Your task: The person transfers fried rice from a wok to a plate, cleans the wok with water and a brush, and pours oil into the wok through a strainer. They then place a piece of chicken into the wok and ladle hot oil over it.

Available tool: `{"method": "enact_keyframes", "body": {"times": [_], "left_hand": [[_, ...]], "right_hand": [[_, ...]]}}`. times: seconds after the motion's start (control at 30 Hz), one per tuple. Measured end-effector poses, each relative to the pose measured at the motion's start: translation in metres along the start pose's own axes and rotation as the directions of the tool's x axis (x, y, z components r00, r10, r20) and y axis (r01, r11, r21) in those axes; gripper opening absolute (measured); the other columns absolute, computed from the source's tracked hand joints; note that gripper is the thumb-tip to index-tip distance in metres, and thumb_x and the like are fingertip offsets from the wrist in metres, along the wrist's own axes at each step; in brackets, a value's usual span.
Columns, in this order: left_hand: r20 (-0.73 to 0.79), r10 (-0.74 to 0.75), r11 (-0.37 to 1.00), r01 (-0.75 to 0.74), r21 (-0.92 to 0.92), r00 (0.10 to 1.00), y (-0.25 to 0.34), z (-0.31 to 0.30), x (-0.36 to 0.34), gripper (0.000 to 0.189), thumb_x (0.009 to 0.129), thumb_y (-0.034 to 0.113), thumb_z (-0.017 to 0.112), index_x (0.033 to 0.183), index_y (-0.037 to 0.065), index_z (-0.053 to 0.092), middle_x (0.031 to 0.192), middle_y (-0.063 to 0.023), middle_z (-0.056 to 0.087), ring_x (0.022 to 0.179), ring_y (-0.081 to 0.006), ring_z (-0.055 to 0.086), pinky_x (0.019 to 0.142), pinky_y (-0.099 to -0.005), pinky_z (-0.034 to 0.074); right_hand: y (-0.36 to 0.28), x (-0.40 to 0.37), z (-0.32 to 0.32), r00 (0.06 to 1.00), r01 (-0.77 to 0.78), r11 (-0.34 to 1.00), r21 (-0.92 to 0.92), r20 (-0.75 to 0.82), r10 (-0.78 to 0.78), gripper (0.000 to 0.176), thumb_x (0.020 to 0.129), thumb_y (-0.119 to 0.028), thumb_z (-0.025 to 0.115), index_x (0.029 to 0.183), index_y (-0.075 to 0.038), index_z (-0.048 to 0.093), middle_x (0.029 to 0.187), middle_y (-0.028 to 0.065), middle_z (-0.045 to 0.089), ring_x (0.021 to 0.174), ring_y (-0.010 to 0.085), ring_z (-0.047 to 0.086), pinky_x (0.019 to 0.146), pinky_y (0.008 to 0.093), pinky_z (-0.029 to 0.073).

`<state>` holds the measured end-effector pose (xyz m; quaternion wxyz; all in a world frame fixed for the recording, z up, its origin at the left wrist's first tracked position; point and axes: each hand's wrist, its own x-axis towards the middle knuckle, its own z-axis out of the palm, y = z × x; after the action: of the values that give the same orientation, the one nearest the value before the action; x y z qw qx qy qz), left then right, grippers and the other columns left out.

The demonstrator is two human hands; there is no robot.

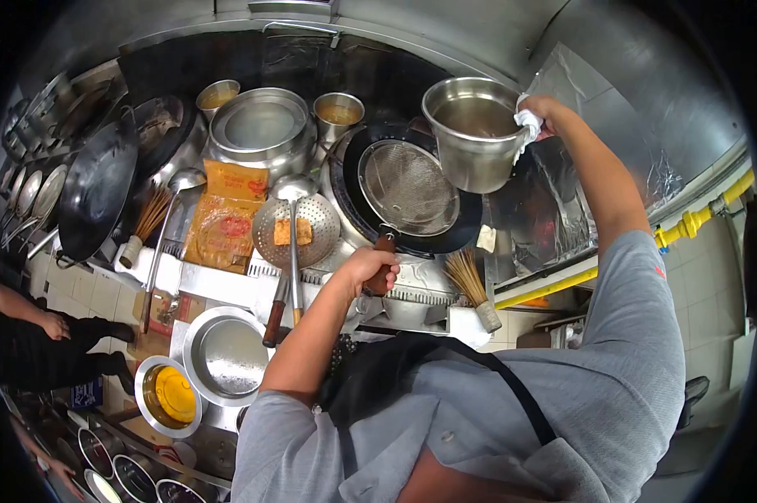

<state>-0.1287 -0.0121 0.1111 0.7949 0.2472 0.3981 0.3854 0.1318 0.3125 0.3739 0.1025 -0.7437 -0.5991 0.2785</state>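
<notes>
My left hand [370, 270] is closed around a brown wooden handle [384, 250] at the near edge of a round mesh strainer [408, 186]. The strainer lies over a black wok [357, 180] on the stove. Up and to the right, my right hand [542, 113] grips the rim of a deep steel pot [479, 155] through a white cloth [527, 120]. The pot is held beside the strainer, overlapping the wok's right side in this view. Dark liquid shows inside it.
Left of the wok are a perforated skimmer [265, 222] holding browned pieces, a ladle [293, 188], an orange packet [219, 218] and a lidded pot [261, 117]. A bamboo brush [471, 281] lies front right. Yellow pipe [689, 225] runs right. Another person's hand [56, 325] shows left.
</notes>
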Motion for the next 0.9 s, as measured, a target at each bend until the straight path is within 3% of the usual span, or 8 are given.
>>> {"method": "enact_keyframes", "body": {"times": [0.17,0.23,0.33,0.4,0.53,0.7,0.77,0.9], "left_hand": [[0.072,0.020,0.999,-0.018,-0.027,0.997,-0.025,-0.003,-0.001,0.017,0.079,0.016,0.057,0.068,0.003,0.056,0.057,-0.0046,0.054,0.046,-0.0153,0.054,0.047,-0.0280,0.047],[0.096,0.031,0.998,-0.026,-0.055,0.995,-0.029,-0.003,-0.004,0.018,0.079,0.016,0.059,0.067,0.003,0.055,0.057,-0.0050,0.054,0.046,-0.0150,0.054,0.046,-0.0277,0.047],[0.099,0.060,0.996,-0.053,-0.070,0.993,-0.029,-0.002,-0.012,0.018,0.078,0.016,0.060,0.067,0.003,0.055,0.058,-0.0053,0.055,0.046,-0.0148,0.054,0.045,-0.0272,0.046],[0.119,0.056,0.996,-0.047,-0.081,0.991,-0.031,-0.004,-0.011,0.017,0.077,0.015,0.059,0.066,0.003,0.055,0.057,-0.0054,0.055,0.046,-0.0151,0.054,0.045,-0.0273,0.047],[0.159,0.054,0.996,-0.042,-0.080,0.986,-0.027,-0.011,-0.019,0.018,0.076,0.016,0.061,0.065,0.003,0.055,0.055,-0.0058,0.055,0.045,-0.0163,0.055,0.044,-0.0275,0.045],[0.172,0.087,0.992,-0.071,-0.100,0.981,-0.028,-0.029,-0.018,0.017,0.076,0.017,0.062,0.067,0.003,0.055,0.054,-0.0068,0.054,0.045,-0.0168,0.054,0.041,-0.0277,0.043],[0.149,0.085,0.993,-0.072,-0.089,0.985,-0.021,-0.032,-0.029,0.016,0.076,0.016,0.061,0.068,0.003,0.055,0.054,-0.0063,0.053,0.044,-0.0163,0.054,0.041,-0.0285,0.043],[0.097,0.209,0.969,-0.193,-0.153,0.973,-0.013,-0.039,-0.045,0.018,0.075,0.016,0.062,0.066,0.003,0.054,0.054,-0.0067,0.053,0.043,-0.0167,0.052,0.040,-0.0298,0.041]], "right_hand": [[-0.056,-0.044,0.044,0.975,0.154,0.961,0.228,0.125,-0.186,0.017,0.075,-0.022,0.058,0.083,-0.008,0.063,0.075,0.0065,0.063,0.058,0.0206,0.062,0.050,0.0391,0.052],[-0.086,-0.058,0.075,0.967,0.204,0.953,0.224,0.109,-0.232,0.017,0.075,-0.020,0.059,0.085,-0.007,0.063,0.074,0.0068,0.063,0.060,0.0193,0.062,0.050,0.0381,0.052],[-0.126,-0.068,0.129,0.916,0.316,0.910,0.270,0.163,-0.366,0.022,0.074,-0.023,0.062,0.089,-0.007,0.063,0.076,0.0058,0.063,0.064,0.0178,0.061,0.052,0.0357,0.050],[-0.153,-0.088,0.180,0.859,0.361,0.855,0.372,0.223,-0.460,0.022,0.075,-0.021,0.062,0.091,-0.006,0.063,0.077,0.0072,0.064,0.066,0.0202,0.062,0.054,0.0389,0.052],[-0.197,-0.126,0.303,0.823,0.265,0.806,0.529,0.311,-0.475,0.019,0.072,-0.014,0.065,0.087,-0.003,0.064,0.076,0.0099,0.065,0.064,0.0239,0.065,0.052,0.0403,0.053],[-0.216,-0.160,0.446,0.852,0.112,0.789,0.604,0.351,-0.389,0.022,0.069,-0.008,0.067,0.090,0.001,0.062,0.081,0.0135,0.064,0.068,0.0277,0.065,0.053,0.0448,0.052],[-0.212,-0.180,0.485,0.853,0.080,0.816,0.572,0.385,-0.353,0.020,0.072,-0.008,0.064,0.091,-0.001,0.062,0.083,0.0127,0.064,0.068,0.0265,0.064,0.054,0.0456,0.052],[-0.193,-0.206,0.535,0.817,-0.136,0.793,0.594,0.520,-0.249,0.025,0.078,-0.011,0.062,0.101,-0.003,0.058,0.092,0.0128,0.063,0.081,0.0282,0.064,0.066,0.0468,0.053]]}}
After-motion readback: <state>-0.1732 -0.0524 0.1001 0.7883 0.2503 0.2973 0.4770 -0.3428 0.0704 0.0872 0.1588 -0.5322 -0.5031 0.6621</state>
